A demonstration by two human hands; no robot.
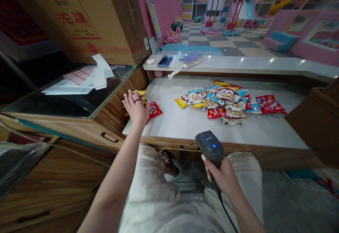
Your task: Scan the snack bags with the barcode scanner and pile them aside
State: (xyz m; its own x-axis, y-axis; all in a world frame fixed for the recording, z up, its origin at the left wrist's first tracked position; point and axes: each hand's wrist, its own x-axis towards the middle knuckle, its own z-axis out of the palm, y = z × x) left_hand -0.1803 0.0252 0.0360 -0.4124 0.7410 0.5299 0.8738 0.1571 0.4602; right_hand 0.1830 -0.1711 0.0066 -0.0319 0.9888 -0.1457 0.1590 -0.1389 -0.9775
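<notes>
At the left end of the white desk point(174, 125), my left hand point(137, 108) lies over a yellow snack packet point(142, 93), fingers stretched out and apart. Part of that packet is hidden under the hand. Right beside it is a red snack packet point(155, 110). My right hand point(224, 173) is wrapped round the handle of a dark grey barcode scanner point(210, 144), which shows a blue light and trails a black cable. Beyond the scanner, several blue, yellow, red and white snack packets point(226, 94) lie in a loose heap.
A large cardboard box point(87, 24) and loose papers point(79, 79) rest on the dark glass-topped counter point(31, 102) to the left. The raised white ledge point(238, 63) behind the desk holds a phone point(165, 61) and a white cable point(174, 71). A brown box-like object point(315, 123) stands at right.
</notes>
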